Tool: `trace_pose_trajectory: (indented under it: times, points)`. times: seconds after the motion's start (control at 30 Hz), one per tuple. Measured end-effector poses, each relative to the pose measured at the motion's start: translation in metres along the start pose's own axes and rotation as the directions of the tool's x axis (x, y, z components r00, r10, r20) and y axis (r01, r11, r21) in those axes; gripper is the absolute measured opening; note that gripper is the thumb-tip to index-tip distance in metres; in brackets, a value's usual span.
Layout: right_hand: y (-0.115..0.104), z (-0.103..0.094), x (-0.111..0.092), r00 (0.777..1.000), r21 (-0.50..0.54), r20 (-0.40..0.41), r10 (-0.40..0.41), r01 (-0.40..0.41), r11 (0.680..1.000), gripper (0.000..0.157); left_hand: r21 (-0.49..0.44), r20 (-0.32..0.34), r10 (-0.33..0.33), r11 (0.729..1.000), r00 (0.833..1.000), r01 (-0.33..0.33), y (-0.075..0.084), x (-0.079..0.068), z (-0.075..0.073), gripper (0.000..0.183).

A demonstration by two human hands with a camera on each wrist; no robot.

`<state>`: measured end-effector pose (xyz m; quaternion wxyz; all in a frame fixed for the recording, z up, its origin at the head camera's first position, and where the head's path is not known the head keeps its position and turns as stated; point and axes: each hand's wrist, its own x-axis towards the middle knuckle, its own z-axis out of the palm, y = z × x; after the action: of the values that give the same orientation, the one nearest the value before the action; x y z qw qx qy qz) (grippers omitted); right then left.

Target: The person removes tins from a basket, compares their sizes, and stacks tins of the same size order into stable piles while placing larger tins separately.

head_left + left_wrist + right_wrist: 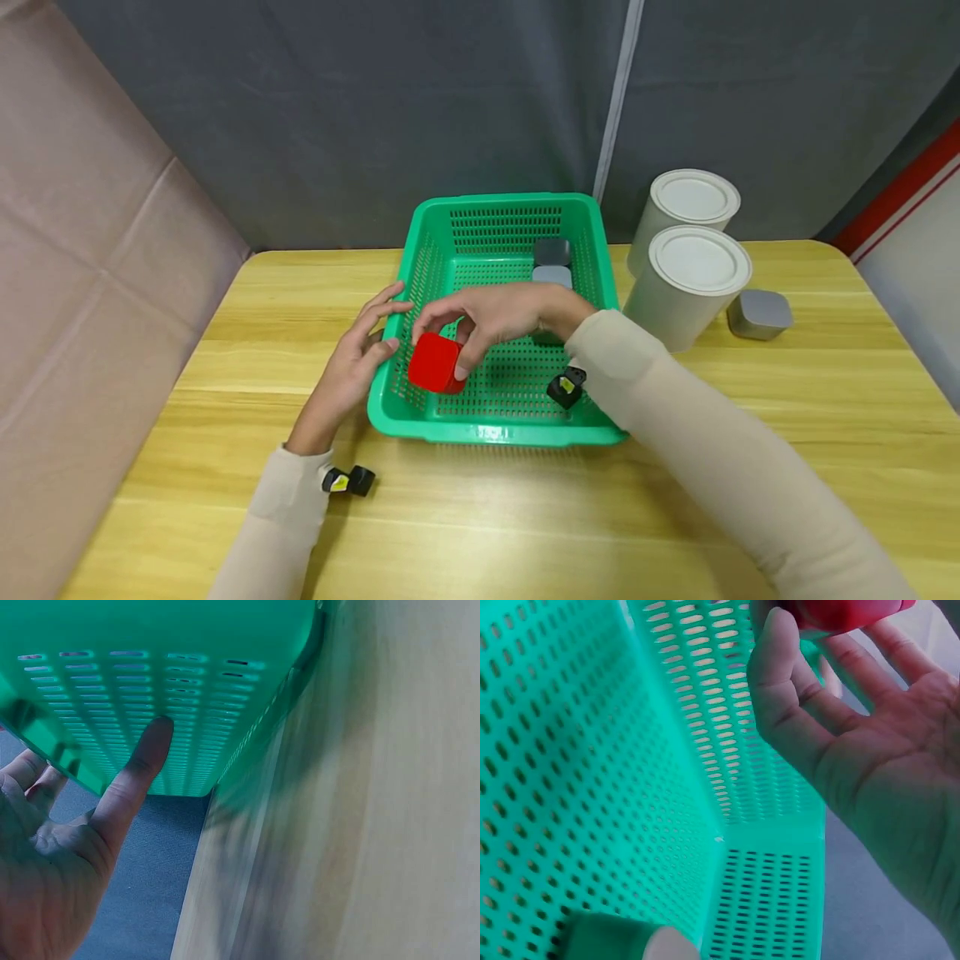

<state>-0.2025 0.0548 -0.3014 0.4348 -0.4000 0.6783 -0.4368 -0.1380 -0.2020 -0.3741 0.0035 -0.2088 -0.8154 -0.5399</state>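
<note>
My right hand (pixel 504 321) pinches a red rounded-square box (pixel 432 363) between thumb and fingers, over the left part of a green slotted plastic basket (pixel 517 434). In the right wrist view the red box (pixel 847 613) shows at the top edge, at the fingertips. With fingers mostly straight, my left hand (pixel 351 357) lies along the basket's left rim. Its thumb (pixel 142 761) rests against the outer slotted wall in the left wrist view. Inside the basket's right side stand a dark grey box (pixel 552 251) and a lighter grey box (pixel 552 276), the latter partly hidden by my right hand.
Two white lidded cans (pixel 693 196) stand one behind the other, right of the basket. Beside the front can (pixel 686 287) sits a small grey rounded-square box (pixel 760 314). A dark grey curtain (pixel 375 125) rises behind the wooden table (pixel 480 533).
</note>
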Motion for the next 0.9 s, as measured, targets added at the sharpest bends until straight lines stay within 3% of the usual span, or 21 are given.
trace_pose_trajectory:
  times: [0.17,0.4,0.7,0.9]
  points:
    - [-0.01,-0.007,-0.014,0.995,-0.048,-0.073,-0.061,0.057,0.997,0.055,0.007,-0.006,0.003,1.0,1.0,-0.003,-0.001,-0.001,-0.002,0.046]
    - [-0.017,-0.011,-0.042,0.973,-0.05,-0.226,-0.055,0.045,0.998,0.054,0.008,-0.015,-0.004,1.0,1.0,0.004,-0.003,-0.002,-0.002,0.047]
    - [-0.02,-0.013,-0.093,0.911,-0.059,-0.406,-0.07,0.05,0.997,0.053,0.005,-0.02,-0.005,1.0,1.0,0.005,-0.004,-0.001,0.0,0.048]
    - [-0.022,-0.01,-0.133,0.839,-0.067,-0.542,-0.044,0.009,0.998,0.05,0.006,-0.01,-0.004,1.0,1.0,0.004,-0.004,0.002,0.0,0.048]
